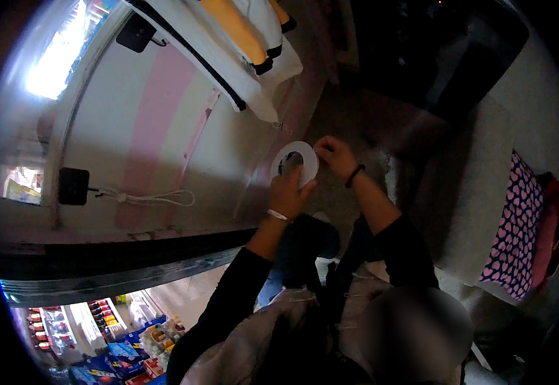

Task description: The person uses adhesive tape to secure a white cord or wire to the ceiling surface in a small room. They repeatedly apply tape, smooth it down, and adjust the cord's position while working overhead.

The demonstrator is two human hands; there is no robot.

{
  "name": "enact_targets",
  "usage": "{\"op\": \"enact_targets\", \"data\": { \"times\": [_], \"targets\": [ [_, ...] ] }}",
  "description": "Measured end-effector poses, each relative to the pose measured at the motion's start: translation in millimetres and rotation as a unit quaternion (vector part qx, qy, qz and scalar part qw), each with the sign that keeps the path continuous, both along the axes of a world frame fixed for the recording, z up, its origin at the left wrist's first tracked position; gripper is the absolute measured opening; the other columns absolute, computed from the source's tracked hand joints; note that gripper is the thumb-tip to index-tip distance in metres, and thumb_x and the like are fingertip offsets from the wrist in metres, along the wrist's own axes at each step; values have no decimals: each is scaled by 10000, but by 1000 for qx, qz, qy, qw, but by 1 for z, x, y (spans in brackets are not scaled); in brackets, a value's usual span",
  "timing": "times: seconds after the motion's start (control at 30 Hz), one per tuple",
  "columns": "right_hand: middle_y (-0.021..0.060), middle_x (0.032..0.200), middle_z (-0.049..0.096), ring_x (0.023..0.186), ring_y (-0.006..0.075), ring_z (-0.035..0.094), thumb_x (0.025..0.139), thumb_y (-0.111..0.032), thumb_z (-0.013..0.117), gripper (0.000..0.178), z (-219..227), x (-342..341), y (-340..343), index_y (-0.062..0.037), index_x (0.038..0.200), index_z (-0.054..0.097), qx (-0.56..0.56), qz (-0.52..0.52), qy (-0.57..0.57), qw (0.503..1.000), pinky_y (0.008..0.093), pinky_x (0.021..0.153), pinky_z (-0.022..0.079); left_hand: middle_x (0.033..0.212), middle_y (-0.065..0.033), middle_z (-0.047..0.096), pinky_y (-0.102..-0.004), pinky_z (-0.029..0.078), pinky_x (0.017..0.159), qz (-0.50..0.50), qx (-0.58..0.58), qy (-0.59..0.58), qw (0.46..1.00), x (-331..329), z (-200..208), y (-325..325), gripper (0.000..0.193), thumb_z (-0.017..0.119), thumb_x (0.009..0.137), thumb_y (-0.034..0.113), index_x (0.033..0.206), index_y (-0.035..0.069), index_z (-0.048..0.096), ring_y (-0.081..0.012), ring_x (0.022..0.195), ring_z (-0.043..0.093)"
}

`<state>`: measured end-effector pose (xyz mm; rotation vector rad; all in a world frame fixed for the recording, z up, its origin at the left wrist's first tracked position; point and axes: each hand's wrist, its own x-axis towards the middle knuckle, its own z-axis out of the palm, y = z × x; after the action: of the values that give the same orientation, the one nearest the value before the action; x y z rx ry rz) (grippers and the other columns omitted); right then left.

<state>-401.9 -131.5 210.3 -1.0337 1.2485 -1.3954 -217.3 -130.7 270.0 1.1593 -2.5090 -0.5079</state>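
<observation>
A white, flat ring-shaped roll of tape (309,159) is tilted up in front of me. My left hand (287,194) is closed on it from below, with fingers inside the ring's hole and the thumb along its lower right side. A pale bracelet circles that wrist. At the roll's right edge, my right hand (337,157) is closed in a pinch, its fingertips touching the rim. Whether a loose strip lies between those fingertips is too small to tell. A dark band (355,175) sits on my right wrist.
On my left is a pale door panel (125,122) with pink stripes and a looped white cord (144,197). White and orange garments (228,45) hang above. Packaged goods (125,350) fill the lower left. To the right, a heart-patterned cushion (515,224) rests on a grey sofa (478,192).
</observation>
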Motion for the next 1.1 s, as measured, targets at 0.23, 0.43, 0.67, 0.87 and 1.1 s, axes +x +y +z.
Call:
{"op": "enact_targets", "data": {
  "times": [0.23, 0.43, 0.67, 0.87, 1.1],
  "targets": [
    [150, 902, 563, 838, 327, 556, 862, -127, 553, 124, 0, 14, -15, -27, 931, 533, -82, -54, 247, 964, 397, 743, 456, 1211, -250, 527, -490, 458, 788, 23, 3, 25, 999, 5, -11, -6, 492, 610, 828, 330, 1164, -13, 503, -433, 946, 580],
    [161, 926, 519, 872, 341, 521, 837, -55, 524, 88, -3, 15, -46, -29, 916, 494, -127, -153, 301, 933, 405, 760, 443, 1012, -250, 616, -476, 467, 787, 141, 74, 41, 986, -1, -12, -29, 485, 506, 887, 375, 1181, -11, 514, -427, 907, 594],
    [178, 909, 509, 875, 346, 520, 839, -37, 511, 73, -18, -14, -118, -20, 906, 485, -98, -203, 300, 927, 408, 765, 433, 836, -241, 625, -455, 475, 682, 75, 131, 82, 985, 4, -32, -73, 459, 499, 895, 347, 1222, 28, 541, -390, 735, 607],
    [193, 1096, 539, 1058, 328, 520, 879, -116, 487, 182, -102, -62, -224, -48, 1039, 540, -18, -209, 549, 809, 396, 882, 439, 766, -213, 628, -437, 482, 635, 48, 125, -22, 991, -24, -49, -132, 507, 563, 859, 302, 1308, 82, 479, -366, 685, 615],
    [195, 1241, 507, 1201, 307, 455, 915, -208, 470, 331, -132, -147, -321, -52, 1201, 524, -3, -251, 406, 879, 411, 997, 384, 774, -223, 628, -462, 491, 617, 32, 17, -34, 999, -53, -67, -160, 608, 632, 796, 307, 1313, 60, 427, -375, 639, 616]
  ]
}}
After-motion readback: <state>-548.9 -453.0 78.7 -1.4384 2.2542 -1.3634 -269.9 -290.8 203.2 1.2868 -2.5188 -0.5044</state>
